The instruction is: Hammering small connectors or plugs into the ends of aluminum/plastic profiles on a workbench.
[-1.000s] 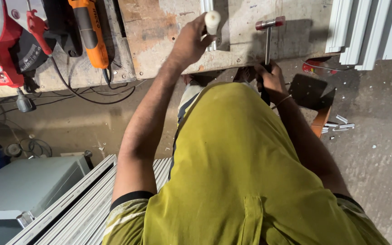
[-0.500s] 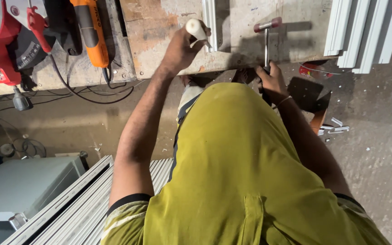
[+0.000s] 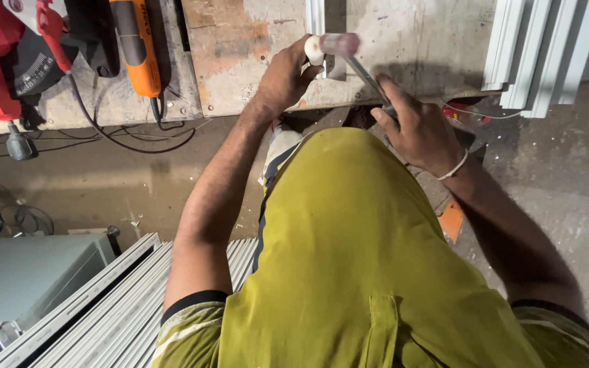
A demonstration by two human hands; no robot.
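Left hand (image 3: 284,78) closed around small white cylindrical piece (image 3: 314,49), held against upright white profile (image 3: 315,17) on desk (image 3: 240,54). Right hand (image 3: 414,126) grips hammer (image 3: 349,51) by handle; blurred head lies just beside left fingertips. We see orange power tool (image 3: 134,44) well left of left hand.

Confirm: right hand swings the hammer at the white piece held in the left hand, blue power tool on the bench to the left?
Not quite. The head view shows the power tool is orange, not blue. The rest holds: right hand swings the hammer, left hand holds the white piece, bench at left.
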